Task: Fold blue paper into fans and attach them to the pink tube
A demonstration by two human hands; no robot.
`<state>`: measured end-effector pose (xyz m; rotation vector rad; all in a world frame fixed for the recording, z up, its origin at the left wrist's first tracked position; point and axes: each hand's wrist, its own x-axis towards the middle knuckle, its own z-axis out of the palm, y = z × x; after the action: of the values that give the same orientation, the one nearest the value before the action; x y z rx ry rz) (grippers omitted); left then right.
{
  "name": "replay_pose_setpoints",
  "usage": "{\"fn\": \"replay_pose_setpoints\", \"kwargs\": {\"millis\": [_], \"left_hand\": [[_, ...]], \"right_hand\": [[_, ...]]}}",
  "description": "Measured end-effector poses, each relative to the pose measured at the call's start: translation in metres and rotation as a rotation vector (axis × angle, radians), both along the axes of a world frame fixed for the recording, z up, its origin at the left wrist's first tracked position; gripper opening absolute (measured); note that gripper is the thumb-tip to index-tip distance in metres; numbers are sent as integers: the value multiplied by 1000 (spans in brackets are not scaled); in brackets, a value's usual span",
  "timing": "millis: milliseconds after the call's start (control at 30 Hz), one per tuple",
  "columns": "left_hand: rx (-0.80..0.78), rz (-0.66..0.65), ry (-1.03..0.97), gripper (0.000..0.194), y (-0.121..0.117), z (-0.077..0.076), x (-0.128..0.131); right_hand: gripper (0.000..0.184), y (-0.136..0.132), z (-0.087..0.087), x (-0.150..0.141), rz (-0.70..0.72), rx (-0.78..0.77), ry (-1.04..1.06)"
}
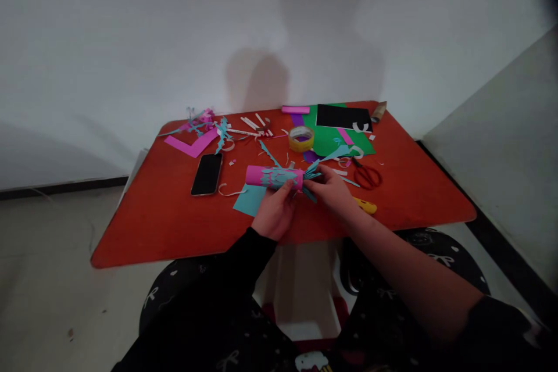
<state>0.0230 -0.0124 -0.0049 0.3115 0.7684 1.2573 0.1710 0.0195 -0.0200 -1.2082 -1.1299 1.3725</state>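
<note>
A pink paper tube [272, 176] with turquoise cut-outs stuck on it lies sideways over the red table [165, 215]. My left hand [275, 213] grips the tube from below near its middle, fingers curled round it. My right hand [332, 189] pinches the turquoise paper fringe [325, 161] that fans out of the tube's right end. A turquoise paper sheet [249, 200] lies under the tube.
A black phone [207, 174] lies left of the tube. Behind it sit a yellow tape roll [301, 138], green paper [331, 138] and black paper [343, 117], pink scraps [192, 144]. Red scissors [367, 176] and a yellow cutter [365, 205] lie to the right.
</note>
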Motion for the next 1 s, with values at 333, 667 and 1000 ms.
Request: {"fn": "replay_pose_setpoints", "kwargs": {"millis": [333,667,1000], "left_hand": [[-4,6,17,26,4,-6,-5],[34,139,258,27,35,7,-41],[308,-233,779,28,17,-9,-27]], "right_hand": [[38,0,1,2,25,-18,2],[53,34,1,60,-179,33,-256],[74,-9,-3,28,250,230,-252]]}}
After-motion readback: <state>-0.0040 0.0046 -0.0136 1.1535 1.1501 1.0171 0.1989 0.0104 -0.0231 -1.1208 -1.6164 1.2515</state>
